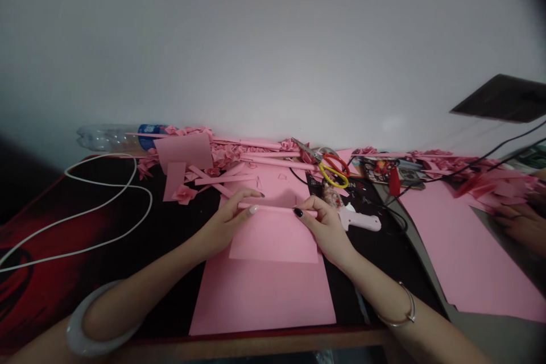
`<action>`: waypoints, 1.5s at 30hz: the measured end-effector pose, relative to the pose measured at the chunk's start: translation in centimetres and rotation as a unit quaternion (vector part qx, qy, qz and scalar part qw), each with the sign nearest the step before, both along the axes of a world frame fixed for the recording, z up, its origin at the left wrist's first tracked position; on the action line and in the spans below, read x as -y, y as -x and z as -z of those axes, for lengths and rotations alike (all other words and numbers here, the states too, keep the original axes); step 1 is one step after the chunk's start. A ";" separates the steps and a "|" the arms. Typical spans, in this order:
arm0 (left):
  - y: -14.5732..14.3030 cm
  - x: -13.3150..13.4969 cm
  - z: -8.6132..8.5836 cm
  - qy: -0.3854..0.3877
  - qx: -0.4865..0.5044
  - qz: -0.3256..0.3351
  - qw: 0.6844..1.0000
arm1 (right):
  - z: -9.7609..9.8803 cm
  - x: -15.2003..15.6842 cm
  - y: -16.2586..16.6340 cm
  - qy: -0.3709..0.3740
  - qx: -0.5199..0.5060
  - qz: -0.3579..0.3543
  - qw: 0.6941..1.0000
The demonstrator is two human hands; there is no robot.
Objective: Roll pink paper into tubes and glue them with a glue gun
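A smaller sheet of pink paper point(275, 242) has its far edge rolled into a narrow tube point(273, 208). My left hand point(234, 213) pinches the tube's left end between thumb and fingers. At the other end, my right hand point(322, 222) is closed on the tube, its thumb with a dark nail on top. Beneath lies a larger pink sheet point(264, 301) on the dark mat. Scissors point(330, 170) with red and yellow handles rest beyond my right hand. A white-handled tool point(362, 220), its kind unclear, lies to the right.
Folded pink paper flowers point(226, 154) and rolled paper sticks point(277, 162) are heaped along the wall. A plastic bottle point(108, 137) lies at the back left, near a white cable point(149, 205). On the right, another person's hand point(518, 222) is beside a pink sheet point(469, 256).
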State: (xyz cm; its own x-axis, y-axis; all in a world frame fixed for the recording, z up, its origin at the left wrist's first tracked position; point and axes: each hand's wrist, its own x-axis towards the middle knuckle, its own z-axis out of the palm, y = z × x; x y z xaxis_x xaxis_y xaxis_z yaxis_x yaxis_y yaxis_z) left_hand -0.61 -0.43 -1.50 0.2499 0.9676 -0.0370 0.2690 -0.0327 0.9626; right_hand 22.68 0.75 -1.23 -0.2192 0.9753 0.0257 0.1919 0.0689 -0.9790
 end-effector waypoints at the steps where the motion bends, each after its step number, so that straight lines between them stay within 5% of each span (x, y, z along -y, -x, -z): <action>1: 0.0 0.0 -0.1 0.015 0.004 0.000 1.000 | 0.0 0.0 0.0 -0.004 0.005 -0.011 1.000; 8: -0.3 0.1 -0.5 0.087 0.074 0.003 0.993 | 0.0 0.1 0.1 0.000 -0.010 -0.060 0.998; 18: 0.1 -0.2 -0.2 -0.016 0.007 0.041 0.999 | 0.5 0.0 0.0 0.052 -0.014 -0.005 0.999; 23: 0.0 -0.4 -0.3 0.013 0.009 0.050 0.999 | 0.0 0.2 0.1 -0.001 0.012 -0.010 1.000; 45: 0.3 -0.6 -0.5 0.036 0.005 0.041 0.998 | 0.4 0.2 0.1 0.039 -0.036 -0.010 0.999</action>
State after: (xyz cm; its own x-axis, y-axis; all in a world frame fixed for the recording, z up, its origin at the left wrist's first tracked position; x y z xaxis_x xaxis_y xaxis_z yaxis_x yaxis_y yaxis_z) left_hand -0.93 0.21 -1.01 0.3281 0.9389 -0.1036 0.2588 0.0162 0.9658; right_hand 22.61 0.57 -1.62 -0.2395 0.9703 -0.0345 0.1202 -0.0056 -0.9927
